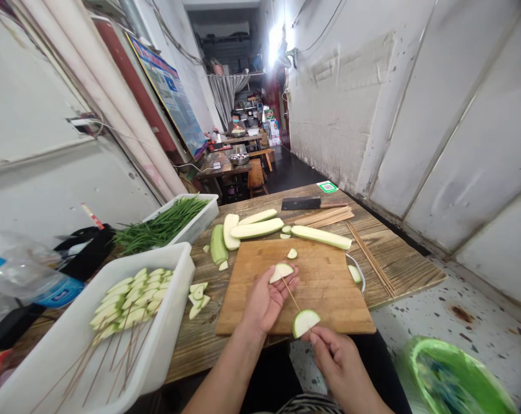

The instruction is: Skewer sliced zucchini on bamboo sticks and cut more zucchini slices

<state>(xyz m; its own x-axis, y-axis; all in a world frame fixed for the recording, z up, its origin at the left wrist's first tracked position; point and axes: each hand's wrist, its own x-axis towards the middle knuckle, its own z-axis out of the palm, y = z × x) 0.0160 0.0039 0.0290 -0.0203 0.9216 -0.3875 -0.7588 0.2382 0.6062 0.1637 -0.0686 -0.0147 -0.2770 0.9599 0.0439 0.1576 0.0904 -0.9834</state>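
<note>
My left hand pinches a pale half-round zucchini slice over the wooden cutting board. My right hand grips a thin bamboo skewer near its lower end. A second zucchini slice with a green rind is threaded on that skewer just above my fingers. The skewer's tip points up towards the slice in my left hand. A small slice lies on the board beyond.
A white tub at the left holds several skewered zucchini slices. Loose slices lie beside it. Halved zucchini lengths, a cleaver and bundled skewers lie behind the board. A tray of chives stands at the back left; a green bin stands on the floor.
</note>
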